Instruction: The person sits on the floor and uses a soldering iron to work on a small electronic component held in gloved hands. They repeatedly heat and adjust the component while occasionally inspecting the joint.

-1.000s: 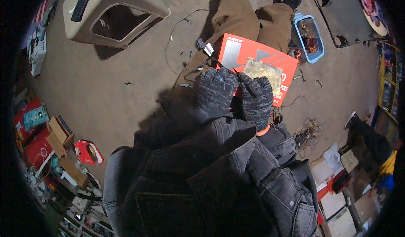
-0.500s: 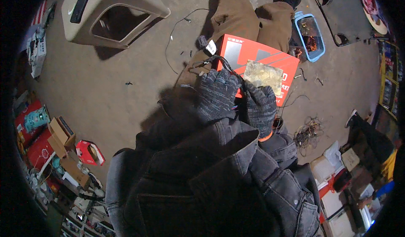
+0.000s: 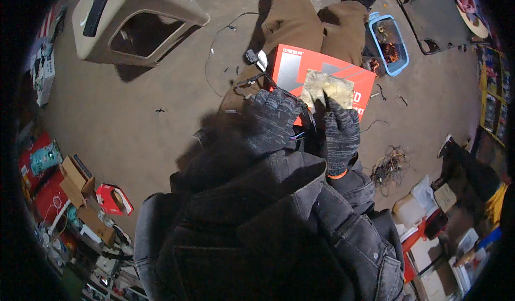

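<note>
Both my hands wear dark grey knitted gloves. My left hand (image 3: 274,112) is closed around a black cable (image 3: 263,77), which runs up out of the fist toward a dark plug-like end. Thin coloured wire ends (image 3: 296,136) stick out below that fist. To its right, my right hand (image 3: 341,132) is at the lower edge of a worn yellowish square sheet (image 3: 333,88), its fingers drawn together. A small dark pointed piece shows at those fingertips; I cannot make out what it is. The sheet lies on a red and grey box (image 3: 360,80) across my brown-trousered legs.
A beige plastic stool (image 3: 96,43) stands at the far left. Right of my legs is a blue-rimmed clear container (image 3: 406,49) with copper-coloured bits. A wire tangle (image 3: 390,167) lies on the floor at right. Cartons (image 3: 80,177) and clutter line both sides.
My right hand has moved away from the cable and left hand, rightward onto the sheet's lower edge. My left hand keeps its grip on the cable. The whole view has shifted slightly.
</note>
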{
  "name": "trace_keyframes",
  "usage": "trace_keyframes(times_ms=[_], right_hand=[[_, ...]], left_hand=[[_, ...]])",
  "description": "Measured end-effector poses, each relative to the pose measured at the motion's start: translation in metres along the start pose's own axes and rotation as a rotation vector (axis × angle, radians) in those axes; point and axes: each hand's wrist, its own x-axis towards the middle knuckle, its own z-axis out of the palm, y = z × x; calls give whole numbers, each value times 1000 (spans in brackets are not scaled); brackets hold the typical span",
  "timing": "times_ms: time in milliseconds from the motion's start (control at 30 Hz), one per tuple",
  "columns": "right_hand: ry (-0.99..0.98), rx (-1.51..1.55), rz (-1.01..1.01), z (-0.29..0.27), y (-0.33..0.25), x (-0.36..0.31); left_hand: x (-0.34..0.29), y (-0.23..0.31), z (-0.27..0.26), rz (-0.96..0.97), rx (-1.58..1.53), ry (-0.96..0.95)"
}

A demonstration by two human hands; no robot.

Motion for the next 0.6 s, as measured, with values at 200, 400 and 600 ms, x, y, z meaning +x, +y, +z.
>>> trace_keyframes(times_ms=[200,400,600], right_hand=[[35,88,165,3,-13,0],[-85,227,46,-6,-12,7],[124,108,-284,0,3,17]], left_hand=[[-4,-23,-16,229,-287,-69],[-16,-35,-33,327,-193,-1],[1,-30,-39,414,-133,109]])
